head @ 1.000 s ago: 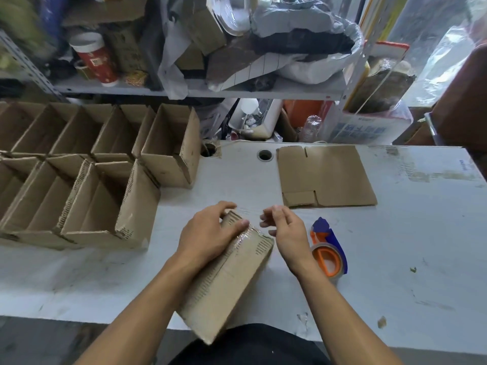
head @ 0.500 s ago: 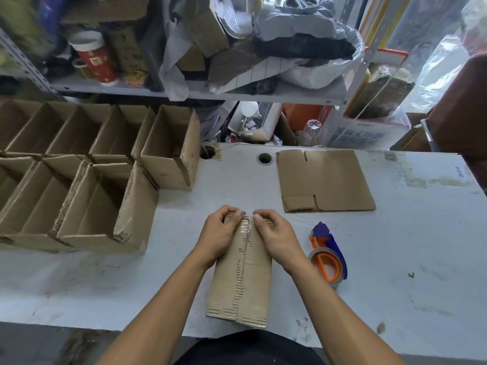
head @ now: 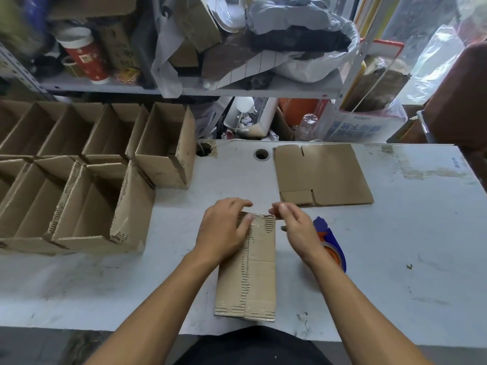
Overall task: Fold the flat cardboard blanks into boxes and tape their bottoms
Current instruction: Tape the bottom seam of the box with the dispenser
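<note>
A folded cardboard box (head: 247,270), bottom up with clear tape along its seam, is laid at the near edge of the table (head: 395,246). Its far end is pressed by the left hand (head: 224,227), fingers flat; the right hand (head: 295,227) is held relaxed just beside it. A tape dispenser (head: 330,243), a flat blank (head: 324,175) and finished boxes (head: 87,196) are seen around.

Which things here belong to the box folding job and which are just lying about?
Job: box under the left hand; right hand; tape dispenser; flat blank; finished boxes.

Lying about: red cup, plastic bags, bottle on and under the shelf.
</note>
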